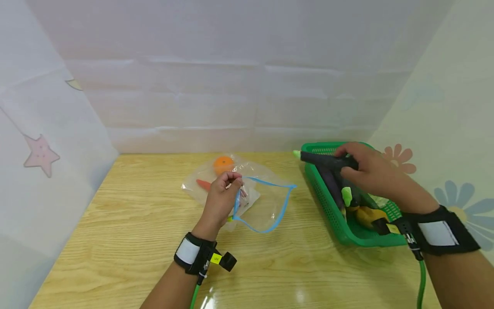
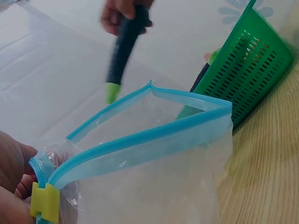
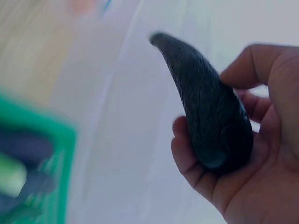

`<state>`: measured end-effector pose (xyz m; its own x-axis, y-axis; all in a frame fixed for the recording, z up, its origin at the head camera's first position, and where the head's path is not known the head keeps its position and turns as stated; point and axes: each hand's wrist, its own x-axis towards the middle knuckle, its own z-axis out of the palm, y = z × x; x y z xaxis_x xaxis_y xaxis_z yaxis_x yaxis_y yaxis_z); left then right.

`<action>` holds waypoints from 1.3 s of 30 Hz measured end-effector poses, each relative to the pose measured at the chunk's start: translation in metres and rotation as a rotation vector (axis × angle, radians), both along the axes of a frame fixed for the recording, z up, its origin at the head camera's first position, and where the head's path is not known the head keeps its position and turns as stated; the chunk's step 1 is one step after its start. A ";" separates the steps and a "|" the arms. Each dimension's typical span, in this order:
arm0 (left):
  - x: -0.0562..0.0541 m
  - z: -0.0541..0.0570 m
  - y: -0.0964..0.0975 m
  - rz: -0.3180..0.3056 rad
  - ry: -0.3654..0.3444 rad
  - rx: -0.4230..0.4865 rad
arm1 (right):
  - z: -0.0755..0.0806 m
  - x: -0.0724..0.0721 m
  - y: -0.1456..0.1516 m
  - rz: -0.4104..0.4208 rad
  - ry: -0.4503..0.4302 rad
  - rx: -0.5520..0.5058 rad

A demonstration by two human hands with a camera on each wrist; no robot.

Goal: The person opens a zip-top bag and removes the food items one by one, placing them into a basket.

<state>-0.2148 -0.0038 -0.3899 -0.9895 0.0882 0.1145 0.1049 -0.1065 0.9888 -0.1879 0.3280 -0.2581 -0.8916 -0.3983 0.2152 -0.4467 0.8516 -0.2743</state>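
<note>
My left hand point(image 1: 221, 193) pinches one edge of a clear zip bag point(image 1: 266, 206) whose blue-rimmed mouth gapes toward the right. Beside those fingers sits a yellow slider point(image 2: 45, 203). An orange point(image 1: 224, 165) and a carrot-like orange-red piece point(image 1: 203, 185) show through the plastic on the table. My right hand point(image 1: 364, 169) grips the thick end of a dark eggplant point(image 1: 324, 160), holding it above the basket's left part. Its light green tip point(image 2: 112, 92) points left, toward the bag's side, in the head view.
A green slotted basket point(image 1: 326, 206) stands on the right of the wooden table point(image 1: 135, 231). In it lie another dark purple eggplant point(image 1: 329, 184), a dark vegetable with a light green end point(image 1: 346, 196) and a yellow one point(image 1: 366, 215). Pale printed walls enclose the table.
</note>
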 end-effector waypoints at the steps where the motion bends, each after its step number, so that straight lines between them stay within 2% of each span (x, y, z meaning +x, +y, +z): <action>1: 0.000 0.000 0.000 0.000 0.001 -0.001 | -0.003 -0.005 0.012 -0.058 -0.017 0.006; 3: 0.001 0.001 0.000 0.003 -0.004 -0.005 | -0.011 -0.015 0.035 -0.173 -0.102 -0.005; 5: 0.001 0.001 0.000 0.001 -0.010 -0.011 | -0.022 -0.024 0.054 -0.272 -0.148 -0.006; 9: 0.002 0.000 0.000 -0.007 -0.020 -0.012 | -0.046 -0.039 0.080 -0.369 -0.180 0.007; 13: 0.003 -0.001 0.001 -0.011 -0.011 -0.006 | -0.065 -0.047 0.093 -0.367 -0.215 0.042; 17: 0.004 -0.001 0.002 -0.013 -0.001 -0.006 | -0.076 -0.048 0.098 -0.332 -0.241 0.071; 21: 0.005 0.000 0.003 -0.011 0.001 -0.011 | -0.078 -0.044 0.098 -0.323 -0.259 0.055; 26: 0.004 0.001 0.003 -0.005 0.008 -0.025 | -0.072 -0.040 0.096 -0.347 -0.282 0.022; 31: 0.002 0.001 0.002 -0.008 0.009 -0.041 | -0.064 -0.037 0.089 -0.388 -0.244 0.026; 33: 0.002 0.001 0.000 -0.011 0.006 -0.040 | -0.063 -0.036 0.084 -0.396 -0.187 0.006; 36: 0.001 0.002 -0.003 -0.018 0.006 -0.031 | -0.062 -0.033 0.066 -0.362 -0.084 -0.078; 39: 0.000 0.003 -0.006 -0.027 0.010 -0.017 | -0.059 -0.025 0.032 -0.286 0.004 -0.155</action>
<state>-0.2143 -0.0096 -0.3872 -0.9855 0.1173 0.1224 0.1119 -0.0927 0.9894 -0.2125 0.3600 -0.3167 -0.9618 -0.0942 0.2570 -0.1966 0.8911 -0.4091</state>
